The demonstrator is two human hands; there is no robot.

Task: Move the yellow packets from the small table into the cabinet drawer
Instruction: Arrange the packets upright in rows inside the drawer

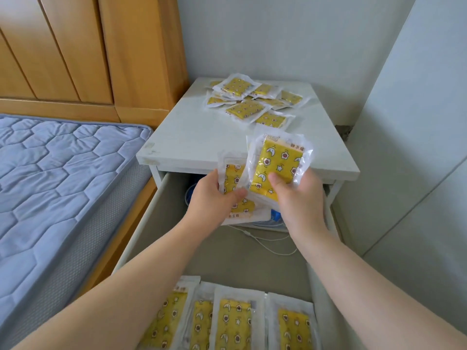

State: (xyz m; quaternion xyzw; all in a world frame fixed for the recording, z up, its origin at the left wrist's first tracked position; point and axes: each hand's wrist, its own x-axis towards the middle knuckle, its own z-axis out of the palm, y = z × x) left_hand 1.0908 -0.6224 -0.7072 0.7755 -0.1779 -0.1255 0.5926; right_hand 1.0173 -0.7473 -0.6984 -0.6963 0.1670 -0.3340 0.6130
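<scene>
Several yellow packets [246, 97] in clear wrappers lie heaped at the far end of the small white table [192, 137]. Below it the cabinet drawer [252, 263] stands pulled out. A row of yellow packets [235, 322] lies along the drawer's near end. Over the drawer's far end, my left hand [209, 198] grips a yellow packet [233, 178] by its left edge. My right hand [298, 198] holds an upright yellow packet [276, 165] with the thumb pressed on its front. The two held packets overlap.
A blue quilted mattress [58, 178] on a wooden bed frame lies to the left, with a wooden headboard [75, 51] behind. White walls close in behind and to the right. A white cable [267, 245] and blue items [275, 215] rest in the drawer's far part.
</scene>
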